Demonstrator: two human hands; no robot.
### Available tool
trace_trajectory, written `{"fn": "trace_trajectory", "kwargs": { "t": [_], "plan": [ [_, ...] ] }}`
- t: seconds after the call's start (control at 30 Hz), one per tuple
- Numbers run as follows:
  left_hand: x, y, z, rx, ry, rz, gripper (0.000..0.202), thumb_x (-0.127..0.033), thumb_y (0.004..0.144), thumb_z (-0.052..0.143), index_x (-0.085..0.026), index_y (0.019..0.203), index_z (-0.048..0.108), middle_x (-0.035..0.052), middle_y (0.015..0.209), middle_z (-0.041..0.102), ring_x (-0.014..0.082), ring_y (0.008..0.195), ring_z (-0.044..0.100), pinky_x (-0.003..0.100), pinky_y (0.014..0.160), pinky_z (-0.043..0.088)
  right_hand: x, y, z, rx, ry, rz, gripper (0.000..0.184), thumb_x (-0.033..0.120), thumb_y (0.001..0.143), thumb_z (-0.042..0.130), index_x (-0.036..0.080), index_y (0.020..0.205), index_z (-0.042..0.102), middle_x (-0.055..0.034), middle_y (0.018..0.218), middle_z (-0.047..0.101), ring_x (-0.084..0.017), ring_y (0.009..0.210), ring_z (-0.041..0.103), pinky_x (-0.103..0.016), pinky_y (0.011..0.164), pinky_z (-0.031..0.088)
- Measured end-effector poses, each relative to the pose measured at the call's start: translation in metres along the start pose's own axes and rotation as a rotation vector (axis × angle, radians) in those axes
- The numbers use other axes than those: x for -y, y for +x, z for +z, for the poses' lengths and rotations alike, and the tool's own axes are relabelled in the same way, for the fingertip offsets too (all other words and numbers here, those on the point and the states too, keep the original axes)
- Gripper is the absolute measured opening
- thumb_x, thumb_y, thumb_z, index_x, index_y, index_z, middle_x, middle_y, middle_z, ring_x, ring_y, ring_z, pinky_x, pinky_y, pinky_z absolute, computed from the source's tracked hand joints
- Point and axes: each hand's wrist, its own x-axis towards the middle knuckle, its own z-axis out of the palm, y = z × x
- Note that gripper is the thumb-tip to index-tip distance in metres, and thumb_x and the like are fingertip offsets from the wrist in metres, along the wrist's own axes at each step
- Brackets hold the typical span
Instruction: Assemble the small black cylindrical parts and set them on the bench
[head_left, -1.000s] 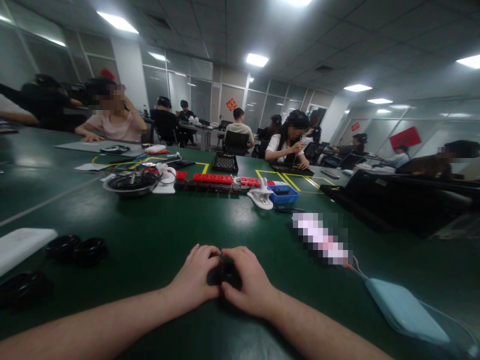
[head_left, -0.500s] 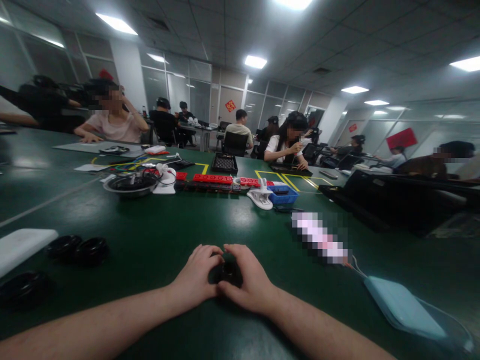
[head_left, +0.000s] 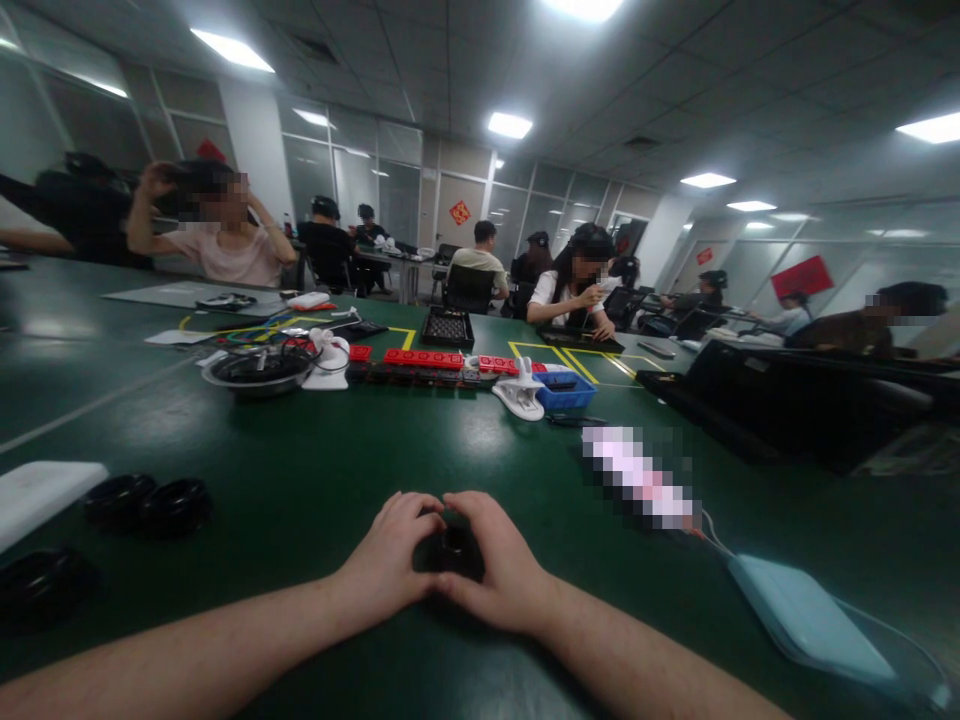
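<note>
A glossy black round thing with a hole in its middle (head_left: 454,546) lies on the green tabletop, low in the centre of the view. My left hand (head_left: 401,545) curves around its left side. Around the right side my right hand (head_left: 495,560) wraps, with its thumb in front. The fingertips and thumbs of both hands meet or almost meet, so they form a ring about the thing. Its outer edges are partly hidden by my fingers, and its exact kind is too dark to make out.
Several similar shiny black rings (head_left: 177,507) lie at the left beside a white flat box (head_left: 49,500). At right are a blurred-out phone-like object (head_left: 637,478) and a light-blue case with a cable (head_left: 810,615). Further off stand a metal bowl (head_left: 255,385), red strips (head_left: 424,358) and a blue tray (head_left: 566,392).
My hands stay around the black round thing with barely any shift. Across the table at left, a co-worker has raised a hand from the tabletop to the head.
</note>
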Motion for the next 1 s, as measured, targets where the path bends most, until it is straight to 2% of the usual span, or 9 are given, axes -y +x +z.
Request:
{"fn": "trace_trajectory", "kwargs": {
  "t": [0.13, 0.27, 0.4, 0.5, 0.57, 0.63, 0.77, 0.87, 1.0],
  "plan": [
    [-0.002, -0.0008, -0.0009, -0.011, -0.011, 0.005, 0.026, -0.03, 0.064, 0.067, -0.022, 0.088, 0.061, 0.0048, 0.106, 0.052, 0.0272, 0.1, 0.045, 0.043, 0.089, 0.037, -0.0033, -0.0021, 0.0025, 0.004, -0.023, 0.101, 0.046, 0.028, 0.071, 0.063, 0.02, 0.113, 0.045, -0.0074, 0.1, 0.057, -0.022, 0.088, 0.054, -0.037, 0.077, 0.045],
    [-0.0037, -0.0006, -0.0023, -0.016, -0.021, 0.001, 0.03, -0.025, 0.063, 0.066, -0.021, 0.092, 0.06, 0.0053, 0.105, 0.052, 0.0269, 0.099, 0.046, 0.042, 0.088, 0.037, 0.0012, -0.0031, 0.0015, 0.01, 0.016, 0.044, 0.048, 0.017, 0.072, 0.053, 0.019, 0.118, 0.041, -0.0084, 0.107, 0.056, -0.021, 0.094, 0.054, -0.035, 0.082, 0.044],
    [-0.0017, 0.0001, -0.0009, 0.0, -0.01, 0.006, 0.027, -0.034, 0.064, 0.069, -0.02, 0.086, 0.061, 0.0065, 0.105, 0.052, 0.0275, 0.1, 0.046, 0.047, 0.093, 0.032, 0.0029, -0.0021, 0.0001, 0.008, 0.0, 0.005, 0.059, 0.028, 0.072, 0.059, 0.017, 0.124, 0.035, -0.0118, 0.116, 0.051, -0.025, 0.103, 0.049, -0.041, 0.089, 0.039],
    [-0.0013, 0.0002, 0.0008, -0.005, 0.009, 0.004, 0.03, -0.04, 0.063, 0.07, -0.02, 0.084, 0.061, 0.0066, 0.106, 0.052, 0.0281, 0.101, 0.045, 0.048, 0.095, 0.03, -0.0006, -0.0021, 0.0022, -0.048, -0.056, 0.092, 0.055, 0.038, 0.068, 0.065, 0.018, 0.114, 0.044, -0.0109, 0.107, 0.054, -0.026, 0.096, 0.052, -0.041, 0.083, 0.042],
    [-0.0021, 0.0004, 0.0014, -0.016, 0.008, -0.007, 0.029, -0.037, 0.062, 0.07, -0.021, 0.084, 0.061, 0.006, 0.105, 0.053, 0.0274, 0.099, 0.046, 0.047, 0.095, 0.03, -0.0026, -0.0025, 0.0042, -0.051, -0.098, 0.146, 0.046, 0.034, 0.067, 0.066, 0.018, 0.106, 0.049, -0.0081, 0.095, 0.058, -0.025, 0.086, 0.054, -0.039, 0.075, 0.045],
    [-0.0034, 0.0007, 0.0012, -0.022, -0.002, -0.018, 0.028, -0.032, 0.061, 0.07, -0.021, 0.085, 0.061, 0.0054, 0.104, 0.053, 0.027, 0.099, 0.047, 0.046, 0.094, 0.031, -0.0027, -0.0032, 0.0051, -0.061, -0.115, 0.135, 0.041, 0.027, 0.068, 0.063, 0.018, 0.106, 0.049, -0.0072, 0.091, 0.059, -0.024, 0.083, 0.054, -0.039, 0.074, 0.045],
    [-0.006, 0.0008, -0.0016, -0.024, -0.009, -0.026, 0.032, -0.025, 0.061, 0.068, -0.022, 0.092, 0.061, 0.0055, 0.105, 0.052, 0.0276, 0.101, 0.046, 0.047, 0.094, 0.031, 0.0009, -0.0051, 0.0031, -0.073, -0.075, -0.033, 0.051, 0.018, 0.07, 0.052, 0.018, 0.12, 0.039, -0.0094, 0.104, 0.056, -0.023, 0.092, 0.052, -0.039, 0.081, 0.043],
    [-0.0073, 0.0001, -0.0033, -0.015, 0.008, -0.034, 0.029, -0.028, 0.06, 0.07, -0.019, 0.085, 0.06, 0.0063, 0.105, 0.052, 0.0281, 0.102, 0.046, 0.05, 0.096, 0.027, 0.0019, -0.0053, 0.0023, -0.128, -0.107, -0.052, 0.054, 0.023, 0.071, 0.053, 0.017, 0.121, 0.037, -0.0113, 0.109, 0.053, -0.026, 0.099, 0.049, -0.043, 0.086, 0.04],
    [-0.0074, -0.0017, -0.0017, -0.044, 0.035, -0.015, 0.026, -0.031, 0.062, 0.07, -0.018, 0.082, 0.06, 0.0061, 0.103, 0.053, 0.0269, 0.1, 0.047, 0.051, 0.099, 0.022, 0.0006, -0.0038, 0.0048, -0.149, -0.192, 0.063, 0.048, 0.031, 0.07, 0.059, 0.015, 0.112, 0.044, -0.0101, 0.093, 0.057, -0.026, 0.085, 0.053, -0.043, 0.076, 0.043]
  ]
}}
